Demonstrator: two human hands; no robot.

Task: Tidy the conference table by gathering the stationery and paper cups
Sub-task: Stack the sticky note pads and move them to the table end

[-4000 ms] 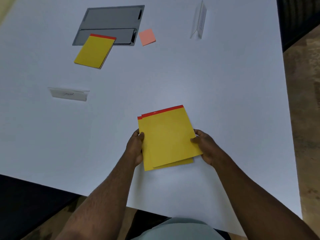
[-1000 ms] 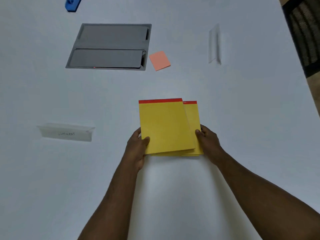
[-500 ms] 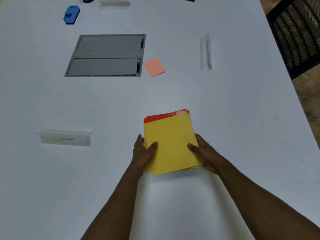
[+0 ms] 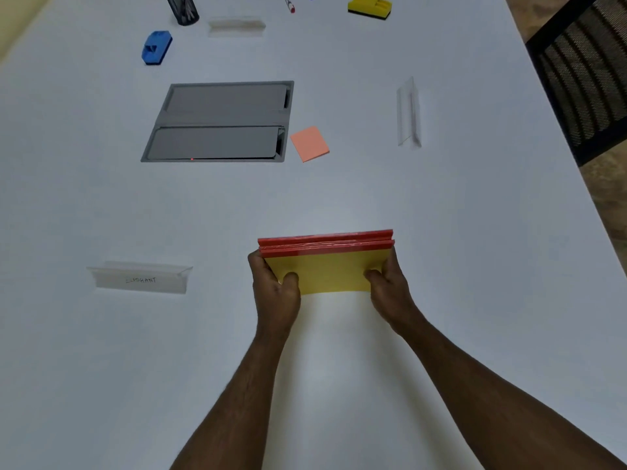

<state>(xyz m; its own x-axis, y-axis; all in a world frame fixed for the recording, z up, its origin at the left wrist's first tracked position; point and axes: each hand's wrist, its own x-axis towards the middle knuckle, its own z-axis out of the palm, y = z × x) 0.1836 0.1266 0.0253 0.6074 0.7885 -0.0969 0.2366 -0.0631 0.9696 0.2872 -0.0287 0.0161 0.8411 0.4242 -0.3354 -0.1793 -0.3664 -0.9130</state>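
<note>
I see yellow notepads [image 4: 327,266] stood on edge at near-centre of table [image 4: 475,232], red bindings up. Left hand [image 4: 276,286] and right hand [image 4: 388,286] each pinch one side edge. I judge stack light, floppy, prone to fanning; grip both sides firmly.

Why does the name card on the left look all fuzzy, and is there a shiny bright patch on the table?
Head view: the name card is smeared, probably by camera motion, so its writing is hard to read; a soft bright patch lies on the table below the yellow pads; table edges bend, wide-angle lens.
</note>
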